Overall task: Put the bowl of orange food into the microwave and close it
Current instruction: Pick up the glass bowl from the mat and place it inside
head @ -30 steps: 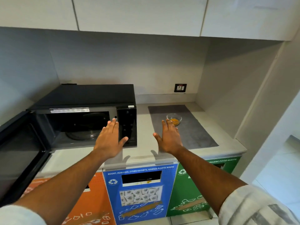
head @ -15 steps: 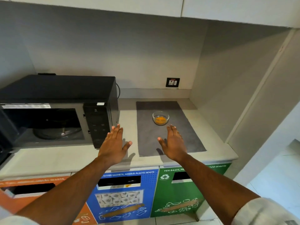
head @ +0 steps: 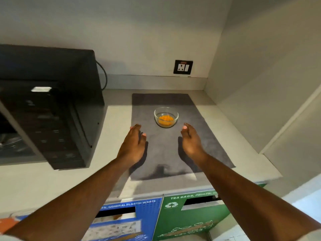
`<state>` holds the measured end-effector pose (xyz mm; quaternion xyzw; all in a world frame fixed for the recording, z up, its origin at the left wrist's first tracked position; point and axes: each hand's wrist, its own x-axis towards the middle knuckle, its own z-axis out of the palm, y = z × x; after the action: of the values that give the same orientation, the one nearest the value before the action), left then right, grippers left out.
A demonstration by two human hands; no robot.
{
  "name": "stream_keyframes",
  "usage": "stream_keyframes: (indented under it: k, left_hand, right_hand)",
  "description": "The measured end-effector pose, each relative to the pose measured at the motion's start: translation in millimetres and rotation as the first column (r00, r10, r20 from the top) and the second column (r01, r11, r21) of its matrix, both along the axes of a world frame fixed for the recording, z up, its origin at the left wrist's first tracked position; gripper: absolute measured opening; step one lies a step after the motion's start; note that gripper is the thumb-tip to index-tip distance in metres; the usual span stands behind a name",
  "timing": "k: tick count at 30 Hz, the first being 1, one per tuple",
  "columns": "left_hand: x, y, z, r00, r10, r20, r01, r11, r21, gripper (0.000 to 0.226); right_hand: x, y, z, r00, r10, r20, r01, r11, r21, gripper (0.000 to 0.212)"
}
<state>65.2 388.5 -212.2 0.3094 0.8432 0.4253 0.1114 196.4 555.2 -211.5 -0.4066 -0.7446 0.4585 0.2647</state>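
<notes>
A small clear glass bowl (head: pixel 166 117) with orange food in it stands on a grey mat (head: pixel 205 136) on the counter. My left hand (head: pixel 133 145) hovers over the mat just left of and nearer than the bowl, palm turned inward, fingers apart, holding nothing. My right hand (head: pixel 191 140) mirrors it on the bowl's right, also empty and apart from the glass. The black microwave (head: pixel 52 108) fills the left side; its cavity with the glass turntable (head: pixel 10 145) shows at the far left edge, the door out of view.
A wall socket (head: pixel 183 67) sits on the back wall behind the mat. A side wall closes the counter (head: pixel 52 185) on the right. Below the counter's front edge are blue (head: pixel 132 218) and green (head: pixel 191 214) recycling bin fronts.
My view has swung right, from the open microwave to the bowl. Both hands moved right and forward and turned palms inward, coming to either side of the bowl.
</notes>
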Motion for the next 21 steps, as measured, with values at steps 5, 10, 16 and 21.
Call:
stream_keyframes:
  k: [5,10,16,21]
  left_hand:
    - [-26,54,-20,0.986,0.053,0.16,-0.076,0.986,0.145,0.048]
    - [-53,102,-30,0.97,0.071,0.232,-0.124,0.968,0.22,0.044]
    - [-79,142,-37,0.888,0.037,0.459,-0.209,0.92,0.331,0.042]
    - [-90,168,-45,0.821,-0.02,0.57,-0.301,0.834,0.463,0.032]
  right_hand:
    - [-35,46,-29,0.969,-0.086,-0.231,0.003,0.941,-0.338,0.031]
    - [-70,79,-39,0.927,-0.082,-0.367,-0.061,0.931,-0.36,0.025]
    - [-108,102,-44,0.886,-0.09,-0.455,-0.109,0.913,-0.393,0.029]
    - [-133,109,-49,0.839,-0.153,-0.522,-0.122,0.882,-0.455,0.038]
